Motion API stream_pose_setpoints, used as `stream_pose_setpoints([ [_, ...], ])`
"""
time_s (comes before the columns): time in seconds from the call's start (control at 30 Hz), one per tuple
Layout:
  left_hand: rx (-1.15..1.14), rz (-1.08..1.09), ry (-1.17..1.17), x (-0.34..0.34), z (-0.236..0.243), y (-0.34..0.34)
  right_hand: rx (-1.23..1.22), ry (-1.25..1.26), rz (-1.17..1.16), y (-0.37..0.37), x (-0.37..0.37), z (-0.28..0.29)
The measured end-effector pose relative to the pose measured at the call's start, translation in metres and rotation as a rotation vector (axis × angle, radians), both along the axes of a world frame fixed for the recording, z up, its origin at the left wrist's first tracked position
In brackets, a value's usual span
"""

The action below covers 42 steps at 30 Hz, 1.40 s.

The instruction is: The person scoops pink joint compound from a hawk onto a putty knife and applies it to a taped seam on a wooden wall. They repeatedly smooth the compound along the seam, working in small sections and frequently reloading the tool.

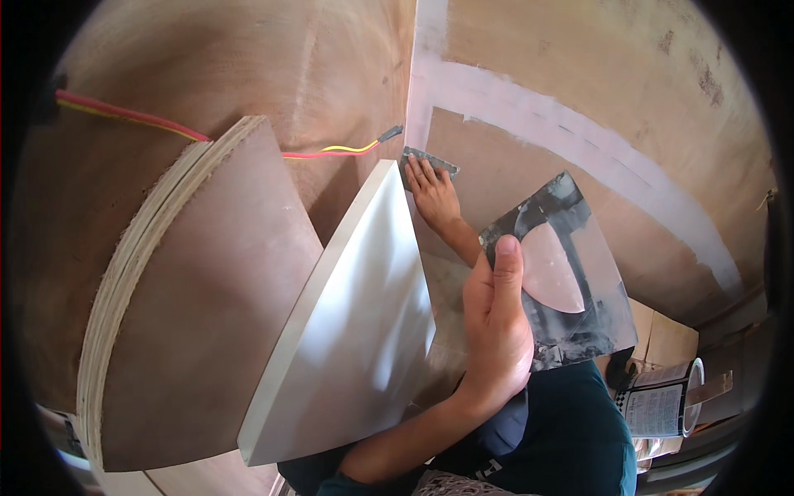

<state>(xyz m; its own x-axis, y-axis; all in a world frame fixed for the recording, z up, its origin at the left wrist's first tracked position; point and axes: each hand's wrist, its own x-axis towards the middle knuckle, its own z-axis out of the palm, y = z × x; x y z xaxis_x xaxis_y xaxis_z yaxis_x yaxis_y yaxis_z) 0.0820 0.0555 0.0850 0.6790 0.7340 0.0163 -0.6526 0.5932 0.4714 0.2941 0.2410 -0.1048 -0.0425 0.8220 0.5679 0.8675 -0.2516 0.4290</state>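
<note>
My left hand (496, 322) grips a dark, smeared flat plate (608, 306), thumb on top. A half-round mound of pale pink filler (552, 269) lies on it beside the thumb. Farther off, my right hand (434, 194) presses a small flat filling blade (442, 163) against the wall by the inner corner, fingers laid along it. Pale filler bands (579, 124) run down the corner and across the right-hand wooden wall. The plate and left hand hide part of my right forearm.
A white panel (356, 331) stands close left of my arms, with a thick plywood panel (198, 306) beyond it. Red and yellow wires (339, 152) stick out near the corner. A tin (657, 405) with a flat blade (710, 389) across its mouth is at lower right.
</note>
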Motion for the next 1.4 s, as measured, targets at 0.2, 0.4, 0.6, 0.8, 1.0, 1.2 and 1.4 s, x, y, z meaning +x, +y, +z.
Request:
stream_pose_setpoints([
  [0.2,0.099,-0.03,-0.033,-0.001,-0.004,0.007,0.014,-0.009,0.011,0.01,0.011,-0.014],
  [0.4,0.142,-0.031,-0.052,0.0,-0.001,0.005,-0.085,0.052,0.017,0.007,0.018,-0.024],
  [0.6,-0.013,-0.158,0.02,-0.009,-0.001,0.009,-0.189,0.484,0.114,-0.036,-0.008,-0.02],
  [0.8,-0.002,-0.13,0.096,0.021,-0.023,-0.007,0.291,0.936,-0.077,-0.116,0.053,0.105],
  [1.0,-0.305,0.039,0.056,0.023,-0.043,0.038,0.484,1.279,0.38,-0.167,0.035,0.161],
  [1.2,-0.48,0.121,0.103,0.012,-0.005,0.059,0.038,0.87,0.726,-0.221,-0.05,0.211],
  [1.4,0.072,0.263,0.037,0.008,-0.027,0.066,-0.134,0.406,0.48,-0.216,-0.03,0.219],
])
